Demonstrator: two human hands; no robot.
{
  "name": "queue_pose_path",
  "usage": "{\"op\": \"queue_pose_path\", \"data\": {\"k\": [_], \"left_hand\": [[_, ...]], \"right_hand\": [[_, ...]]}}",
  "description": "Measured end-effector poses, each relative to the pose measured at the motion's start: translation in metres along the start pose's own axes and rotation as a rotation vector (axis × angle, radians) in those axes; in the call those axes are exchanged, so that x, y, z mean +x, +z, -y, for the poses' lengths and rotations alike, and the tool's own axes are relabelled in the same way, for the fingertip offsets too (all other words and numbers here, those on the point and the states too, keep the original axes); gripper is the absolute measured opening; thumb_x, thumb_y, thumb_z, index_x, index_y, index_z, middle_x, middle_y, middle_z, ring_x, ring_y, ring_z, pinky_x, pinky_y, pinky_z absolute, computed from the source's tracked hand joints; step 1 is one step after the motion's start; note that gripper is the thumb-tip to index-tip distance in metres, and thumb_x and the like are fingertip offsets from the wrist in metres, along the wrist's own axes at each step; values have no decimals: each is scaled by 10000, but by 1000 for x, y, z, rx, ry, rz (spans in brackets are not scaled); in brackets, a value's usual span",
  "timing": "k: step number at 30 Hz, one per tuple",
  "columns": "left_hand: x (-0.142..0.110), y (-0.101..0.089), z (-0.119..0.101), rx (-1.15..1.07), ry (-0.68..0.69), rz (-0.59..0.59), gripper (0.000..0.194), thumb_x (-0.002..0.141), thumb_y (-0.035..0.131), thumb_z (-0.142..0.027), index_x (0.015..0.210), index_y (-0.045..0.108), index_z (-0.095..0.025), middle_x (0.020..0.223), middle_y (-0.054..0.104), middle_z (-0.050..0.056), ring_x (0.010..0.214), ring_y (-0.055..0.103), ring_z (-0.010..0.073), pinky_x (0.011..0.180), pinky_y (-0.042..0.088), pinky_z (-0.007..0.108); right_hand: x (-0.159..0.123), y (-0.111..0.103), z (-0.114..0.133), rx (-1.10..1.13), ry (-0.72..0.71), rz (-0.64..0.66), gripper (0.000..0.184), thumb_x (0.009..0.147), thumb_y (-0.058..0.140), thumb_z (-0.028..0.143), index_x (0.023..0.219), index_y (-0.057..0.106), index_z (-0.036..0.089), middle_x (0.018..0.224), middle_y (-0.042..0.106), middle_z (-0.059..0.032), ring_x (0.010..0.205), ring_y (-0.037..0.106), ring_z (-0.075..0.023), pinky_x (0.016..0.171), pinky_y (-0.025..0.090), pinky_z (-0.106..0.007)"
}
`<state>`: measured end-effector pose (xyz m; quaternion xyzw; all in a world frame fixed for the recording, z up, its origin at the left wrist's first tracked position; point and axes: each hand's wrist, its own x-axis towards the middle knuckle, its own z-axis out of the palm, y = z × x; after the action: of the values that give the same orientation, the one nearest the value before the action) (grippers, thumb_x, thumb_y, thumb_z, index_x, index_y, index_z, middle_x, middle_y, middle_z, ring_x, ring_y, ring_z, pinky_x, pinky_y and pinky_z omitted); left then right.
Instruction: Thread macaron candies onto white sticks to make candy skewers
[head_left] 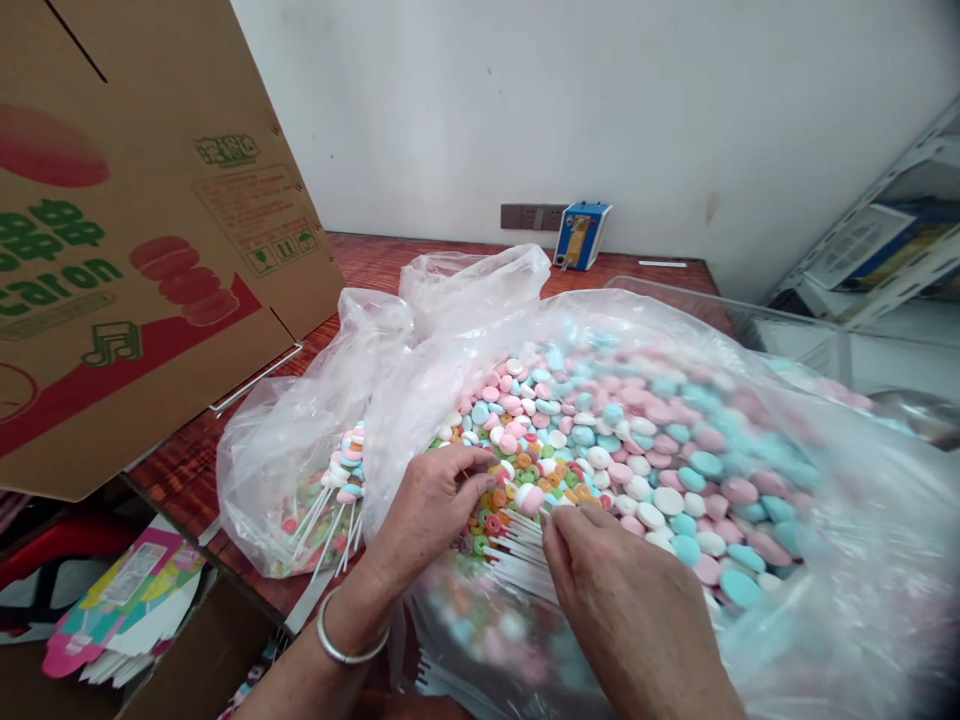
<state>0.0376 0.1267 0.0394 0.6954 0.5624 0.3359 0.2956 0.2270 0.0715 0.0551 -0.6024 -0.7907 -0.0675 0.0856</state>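
We are gathering sticks (517, 560) from the candy bag (750, 560); left hand (427, 515) rests curled on candies (637, 450), right hand (630, 610) pinches sticks; next needs a firm, even pull.

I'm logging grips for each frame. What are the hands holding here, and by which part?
The right hand pinches white lollipop sticks near their candy ends. The left hand rests its fingertips on the candy lollipops in the plastic bag; no clear grip.

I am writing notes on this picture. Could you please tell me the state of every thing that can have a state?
Left hand: fingers curled into the candy pile, open.
Right hand: fingertips pinching white sticks.
Large plastic bag: open, full of pink, blue and white candies.
Smaller plastic bag: holds stick candies, lying on its side.
Cardboard box: tilted, flap open.
Bracelet: on left wrist.
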Motion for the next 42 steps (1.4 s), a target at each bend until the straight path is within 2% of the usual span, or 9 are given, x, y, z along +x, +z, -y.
{"op": "queue_pose_path", "data": {"k": [6,11,17,20,24,30,33,36,42], "left_hand": [[1,8,-3,-244,-107,59,180,820,684,-192,982,764,-198,931,771,32,854,703,190,797,544,301],[-1,18,-11,-404,-96,46,227,824,722,-327,997,773,-189,1002,774,54,923,708,203,836,556,300],[-4,36,-25,-472,-94,46,284,867,681,-381,1093,757,-228,1106,763,45,996,706,199,865,564,294],[-8,48,-34,-396,19,52,268,872,677,-360,1095,751,-229,1107,758,44,1007,706,197,876,569,294],[-12,61,-47,-238,123,86,277,889,663,-336,1132,733,-223,1119,755,48,993,711,192,905,560,304],[8,62,-57,-15,238,197,361,977,525,-292,1322,625,-264,1108,759,25,958,707,178,851,535,287],[33,68,-55,195,326,177,277,951,526,-186,1167,699,-207,944,753,46,853,687,188,773,511,285],[58,84,-49,353,463,253,216,894,531,-82,907,730,-164,927,709,90,900,651,224,788,492,315],[76,102,-40,312,468,250,185,894,540,-114,920,718,-157,983,696,111,994,621,244,885,483,366]], "right_hand": [[-6,3,-4,42,27,-56,228,911,576,177,691,551,232,640,592,19,502,599,-160,462,176,-285],[-13,12,4,225,136,-219,302,970,436,205,697,564,235,654,594,-6,507,604,-170,464,318,-283],[-30,27,1,445,184,-263,391,1027,309,199,1221,647,171,933,726,-80,741,710,-188,619,488,-260],[-38,31,-5,552,251,-245,370,1034,329,228,1206,655,190,1026,754,-82,860,730,-192,696,502,-246],[-37,32,-12,669,345,-189,350,1040,328,269,885,637,215,769,711,-25,662,678,-172,582,424,-238],[-17,31,-48,639,493,-124,248,989,429,248,783,564,213,736,663,-19,660,593,-176,591,329,-258],[-2,35,-68,566,538,-123,112,898,512,152,864,610,195,806,683,-45,728,592,-196,611,301,-270],[13,44,-72,571,495,-123,192,850,534,97,965,654,194,880,700,-61,790,600,-206,639,301,-274],[24,57,-73,671,495,-179,174,916,501,166,913,673,190,862,692,-77,762,584,-202,644,313,-279]]}}
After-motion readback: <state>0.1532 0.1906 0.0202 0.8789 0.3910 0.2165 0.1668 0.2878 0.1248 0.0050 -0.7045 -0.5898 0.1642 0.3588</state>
